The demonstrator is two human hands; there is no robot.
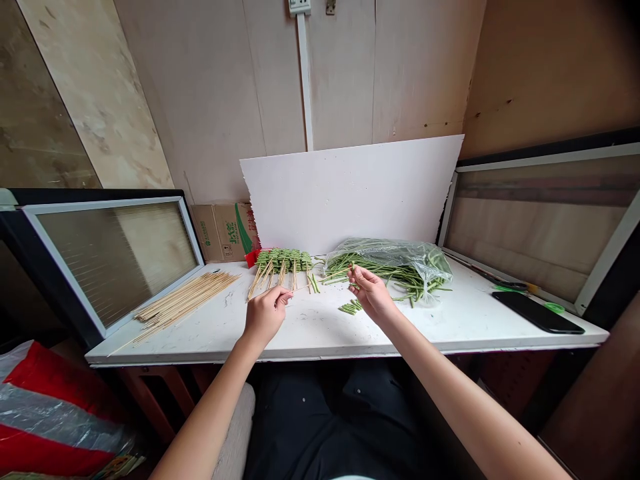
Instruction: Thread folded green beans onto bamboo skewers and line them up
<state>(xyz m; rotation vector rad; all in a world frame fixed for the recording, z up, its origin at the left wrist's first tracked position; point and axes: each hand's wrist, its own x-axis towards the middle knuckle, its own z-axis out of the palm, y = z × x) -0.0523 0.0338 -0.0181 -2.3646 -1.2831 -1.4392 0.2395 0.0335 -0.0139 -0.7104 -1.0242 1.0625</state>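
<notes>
My left hand (pixel 266 313) is closed in a pinch on a thin bamboo skewer (pixel 301 287) that reaches across toward my right hand. At the skewer's far end, my right hand (pixel 370 291) pinches a small green bean piece (pixel 353 265); whether the tip has gone into it is too small to tell. Below that hand lie several cut bean pieces (pixel 351 307) on the white table. Just behind my left hand are rows of skewers threaded with green bean pieces (pixel 285 258). Long green beans (pixel 387 270) spill from a clear plastic bag (pixel 400 250) behind my right hand.
A pile of bare skewers (pixel 187 298) lies at the table's left. On the right rest a black phone (pixel 533 311) and a green ring (pixel 554 307). A cardboard box (pixel 220 233) and white board (pixel 350 193) stand at the back, with framed panels on both sides.
</notes>
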